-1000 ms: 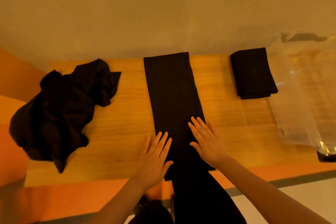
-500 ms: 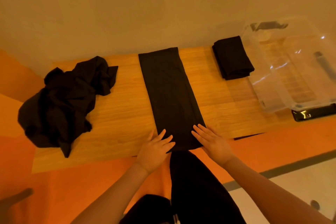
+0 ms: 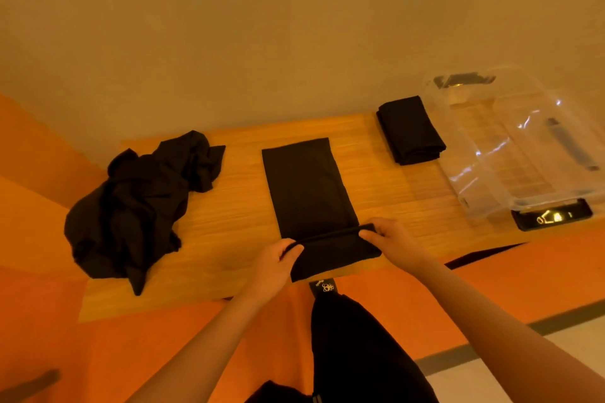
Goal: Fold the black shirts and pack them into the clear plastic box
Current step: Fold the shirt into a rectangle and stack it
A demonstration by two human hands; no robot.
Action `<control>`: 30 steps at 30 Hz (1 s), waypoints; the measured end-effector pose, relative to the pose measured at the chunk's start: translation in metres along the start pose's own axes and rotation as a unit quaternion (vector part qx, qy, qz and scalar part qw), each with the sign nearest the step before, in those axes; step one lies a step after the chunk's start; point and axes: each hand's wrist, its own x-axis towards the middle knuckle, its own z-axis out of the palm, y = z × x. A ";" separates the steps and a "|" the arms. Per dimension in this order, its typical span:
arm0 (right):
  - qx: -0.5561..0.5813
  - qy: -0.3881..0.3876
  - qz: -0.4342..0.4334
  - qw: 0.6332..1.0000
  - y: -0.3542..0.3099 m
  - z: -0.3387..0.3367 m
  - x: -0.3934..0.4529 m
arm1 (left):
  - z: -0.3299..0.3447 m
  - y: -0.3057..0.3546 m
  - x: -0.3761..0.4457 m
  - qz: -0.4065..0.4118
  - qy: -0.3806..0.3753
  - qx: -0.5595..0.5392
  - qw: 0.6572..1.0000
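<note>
Both my forearms are bare, no sleeves showing, nothing on my wrists. I'm in black trousers point(image 3: 357, 347), with a small white logo tag point(image 3: 323, 287) up top.

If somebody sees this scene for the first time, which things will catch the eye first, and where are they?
First, the two hands at the table's near edge: the left hand and right hand pinch the near end of the long black shirt lying in the middle. Next, the crumpled shirt pile on the left, then the folded shirt beside the clear plastic box on the right.
</note>
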 end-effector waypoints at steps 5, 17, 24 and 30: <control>0.064 0.012 0.028 0.998 -0.018 -0.001 0.032 | -0.017 0.020 0.020 -0.037 0.072 -0.076 0.994; 0.007 0.012 0.009 1.000 -0.062 -0.027 0.194 | -0.068 0.041 0.156 -0.088 0.156 -0.073 0.981; -0.065 0.100 0.016 0.993 -0.039 -0.027 0.231 | -0.065 0.014 0.205 -0.092 0.232 0.040 0.967; -0.160 0.030 -0.017 0.987 -0.016 -0.017 0.230 | -0.057 0.003 0.205 -0.057 0.181 0.118 0.975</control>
